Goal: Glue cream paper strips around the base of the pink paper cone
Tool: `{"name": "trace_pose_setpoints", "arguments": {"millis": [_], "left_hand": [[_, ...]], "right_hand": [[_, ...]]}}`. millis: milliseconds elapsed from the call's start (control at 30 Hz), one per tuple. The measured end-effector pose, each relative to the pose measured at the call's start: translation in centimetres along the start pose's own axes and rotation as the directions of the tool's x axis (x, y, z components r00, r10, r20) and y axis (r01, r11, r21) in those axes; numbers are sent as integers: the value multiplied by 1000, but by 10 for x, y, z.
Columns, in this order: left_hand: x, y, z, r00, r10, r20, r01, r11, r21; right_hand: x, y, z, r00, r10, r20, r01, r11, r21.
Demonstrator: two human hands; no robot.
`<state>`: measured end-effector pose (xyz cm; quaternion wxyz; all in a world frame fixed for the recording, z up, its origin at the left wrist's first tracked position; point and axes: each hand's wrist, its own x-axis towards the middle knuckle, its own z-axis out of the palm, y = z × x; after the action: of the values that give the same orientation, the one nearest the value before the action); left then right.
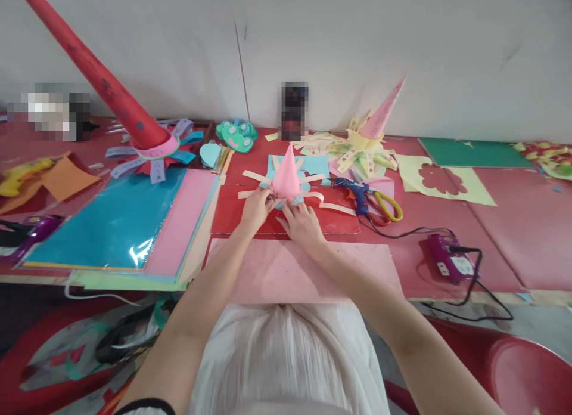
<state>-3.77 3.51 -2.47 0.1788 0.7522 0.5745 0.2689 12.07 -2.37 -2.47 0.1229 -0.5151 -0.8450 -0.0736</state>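
A pink paper cone (286,175) stands upright on a light blue paper piece (318,164), with pale paper strips (313,178) spreading out around its base. My left hand (258,208) is closed at the cone's lower left edge, thumb and fingertips gripping there. On the lower right, my right hand (304,225) has its bent fingers against the cone's base. Exactly what the fingertips pinch is partly hidden. Beneath lies a red board (243,218). Right of the cone, a blue glue gun (357,193) rests beside yellow-handled scissors (392,206).
A tall red cone (107,87) with paper strips stands left, and another pink cone (383,112) back right. Coloured paper sheets (111,218) lie left. A purple power strip (449,257) with a black cord sits right. A pink sheet (304,272) lies along the front edge.
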Motion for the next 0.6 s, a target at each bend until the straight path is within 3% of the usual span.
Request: {"name": "trace_pose_setpoints", "arguments": {"millis": [167,400,500,600], "left_hand": [[0,-1,0,1000,20,-15,-20,1000,-7],[0,7,-5,997,-79,-18,77,991,-111],[0,14,-11,986,-129,-107,108,977,-181],[4,26,-20,952,-102,-289,51,982,-180]], "right_hand": [[-3,3,-1,1000,19,-16,-18,998,57],[-6,19,-7,967,144,-212,-74,949,307],[-6,30,-15,917,223,-330,-83,917,390],[-8,44,-25,838,374,-399,-161,866,473]]}}
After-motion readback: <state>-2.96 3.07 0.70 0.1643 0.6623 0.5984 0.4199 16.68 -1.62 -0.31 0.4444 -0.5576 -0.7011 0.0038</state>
